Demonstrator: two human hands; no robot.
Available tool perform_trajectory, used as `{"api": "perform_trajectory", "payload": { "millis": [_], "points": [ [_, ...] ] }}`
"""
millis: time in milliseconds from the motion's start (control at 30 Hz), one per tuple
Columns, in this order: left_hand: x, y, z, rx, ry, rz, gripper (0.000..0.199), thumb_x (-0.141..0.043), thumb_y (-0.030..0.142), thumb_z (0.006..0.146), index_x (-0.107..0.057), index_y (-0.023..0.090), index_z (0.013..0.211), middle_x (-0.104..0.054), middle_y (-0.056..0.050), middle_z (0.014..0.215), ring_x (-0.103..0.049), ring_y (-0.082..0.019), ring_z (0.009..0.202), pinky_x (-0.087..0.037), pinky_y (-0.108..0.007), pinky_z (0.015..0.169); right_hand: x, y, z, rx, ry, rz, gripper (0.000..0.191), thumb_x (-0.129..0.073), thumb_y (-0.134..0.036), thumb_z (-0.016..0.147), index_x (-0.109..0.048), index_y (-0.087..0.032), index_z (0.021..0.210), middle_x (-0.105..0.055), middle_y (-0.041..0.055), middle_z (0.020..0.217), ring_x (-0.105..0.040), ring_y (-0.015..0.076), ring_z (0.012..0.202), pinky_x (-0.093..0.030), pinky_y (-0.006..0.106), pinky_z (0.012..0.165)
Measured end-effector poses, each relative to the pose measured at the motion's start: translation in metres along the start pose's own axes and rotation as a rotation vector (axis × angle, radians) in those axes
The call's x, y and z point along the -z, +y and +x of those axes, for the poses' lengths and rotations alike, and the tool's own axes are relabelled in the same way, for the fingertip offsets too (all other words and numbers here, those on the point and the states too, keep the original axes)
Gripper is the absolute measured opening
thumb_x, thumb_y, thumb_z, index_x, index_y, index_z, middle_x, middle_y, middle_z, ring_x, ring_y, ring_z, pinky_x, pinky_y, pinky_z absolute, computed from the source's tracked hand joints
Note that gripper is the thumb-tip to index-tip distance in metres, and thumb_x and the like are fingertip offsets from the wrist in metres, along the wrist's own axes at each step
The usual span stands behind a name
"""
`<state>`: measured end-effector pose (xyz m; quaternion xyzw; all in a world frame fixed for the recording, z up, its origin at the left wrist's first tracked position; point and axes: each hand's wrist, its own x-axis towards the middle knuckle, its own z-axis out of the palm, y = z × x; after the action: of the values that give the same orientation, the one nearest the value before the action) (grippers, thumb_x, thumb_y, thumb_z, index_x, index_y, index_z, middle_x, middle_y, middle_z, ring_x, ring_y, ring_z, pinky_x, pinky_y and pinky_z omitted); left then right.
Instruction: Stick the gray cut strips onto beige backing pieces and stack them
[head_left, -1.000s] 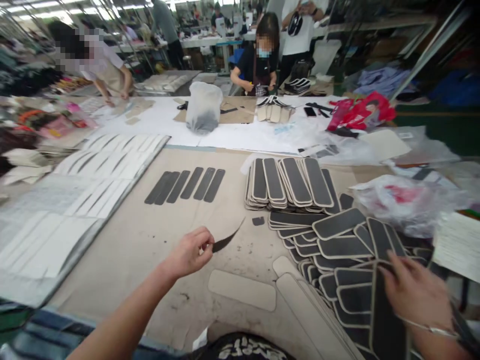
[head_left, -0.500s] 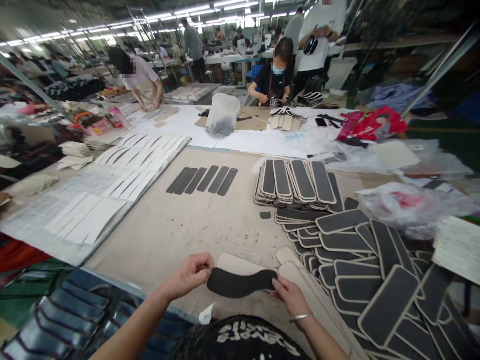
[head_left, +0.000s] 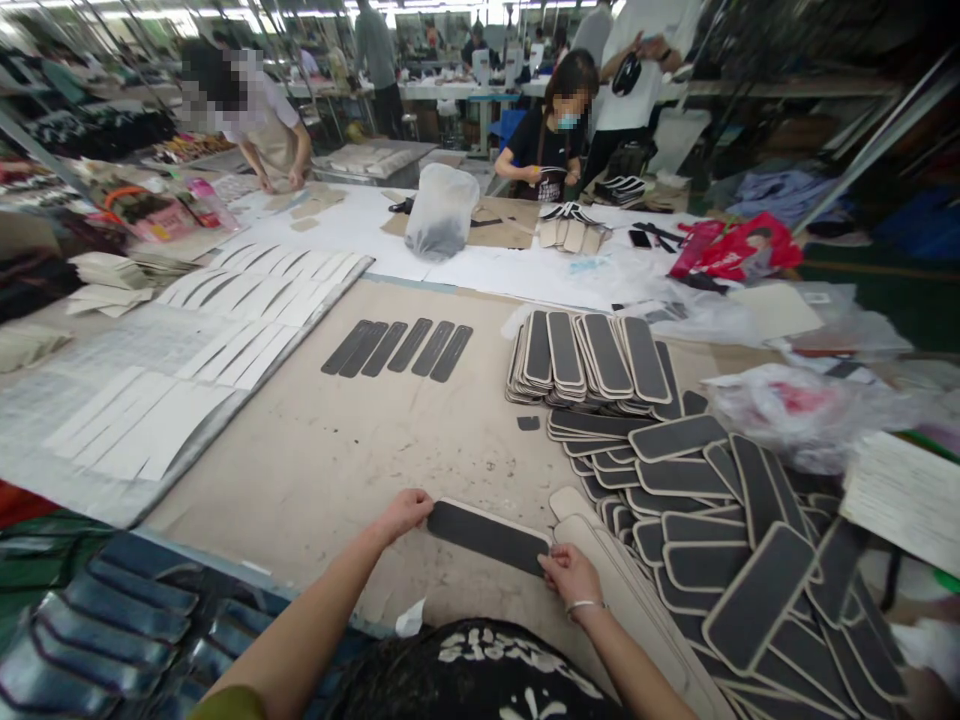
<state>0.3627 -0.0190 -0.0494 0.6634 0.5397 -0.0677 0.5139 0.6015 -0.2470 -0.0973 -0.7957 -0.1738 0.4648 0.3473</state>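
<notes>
Right in front of me on the table, a dark grey rounded strip (head_left: 487, 537) lies flat along a slightly larger beige piece (head_left: 501, 519), whose pale edge shows around it. My left hand (head_left: 407, 514) pinches the strip's left end between thumb and fingers. At the other end, my right hand (head_left: 576, 577), with a bracelet at the wrist, has its fingers closed on the strip's right corner. Just right of that hand, plain beige pieces (head_left: 592, 545) lie overlapped. Whether the fingers also grip the beige piece cannot be made out.
To the right spreads a loose heap of grey-on-beige pieces (head_left: 686, 565), with neater stacks (head_left: 600, 355) behind it. Several bare dark strips (head_left: 409, 345) lie in a row farther back. White cut strips (head_left: 142, 420) cover the left board. Two co-workers stand across the table.
The dark strip, bent and held up in front of the beige piece before, now lies straight on top of it. Both hands have shifted slightly away from me, and the view has tilted down.
</notes>
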Motion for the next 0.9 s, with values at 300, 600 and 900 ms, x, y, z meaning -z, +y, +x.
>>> {"api": "perform_trajectory", "payload": {
  "millis": [300, 600, 900],
  "points": [
    [-0.01, -0.007, 0.027, 0.016, 0.053, 0.109, 0.014, -0.048, 0.017, 0.069, -0.058, 0.015, 0.06, -0.048, 0.004, 0.046, -0.044, -0.009, 0.048, -0.029, -0.019, 0.046, 0.0, -0.001, 0.011, -0.055, 0.036, -0.185, 0.02, -0.056, -0.041, 0.066, -0.05, -0.022, 0.063, -0.062, -0.0016, 0.054, -0.062, 0.0157, 0.053, -0.046, 0.023, 0.049],
    [-0.016, -0.016, 0.023, 0.012, 0.086, 0.118, 0.014, -0.065, 0.023, 0.062, -0.062, 0.017, 0.074, -0.06, 0.004, 0.063, -0.054, -0.009, 0.06, -0.036, -0.017, 0.052, 0.006, -0.005, 0.013, -0.015, -0.019, -0.35, 0.022, -0.053, -0.043, 0.069, -0.054, -0.023, 0.061, -0.064, -0.0006, 0.056, -0.062, 0.017, 0.056, -0.042, 0.025, 0.051],
    [-0.02, -0.015, 0.018, 0.04, 0.136, 0.136, 0.031, -0.066, 0.016, 0.059, -0.054, 0.018, 0.088, -0.06, 0.005, 0.066, -0.055, -0.009, 0.06, -0.035, -0.018, 0.053, 0.009, -0.005, 0.014, -0.005, -0.031, -0.387, 0.021, -0.054, -0.043, 0.068, -0.056, -0.023, 0.062, -0.065, -0.0006, 0.058, -0.061, 0.0168, 0.058, -0.04, 0.024, 0.052]
  ]
}}
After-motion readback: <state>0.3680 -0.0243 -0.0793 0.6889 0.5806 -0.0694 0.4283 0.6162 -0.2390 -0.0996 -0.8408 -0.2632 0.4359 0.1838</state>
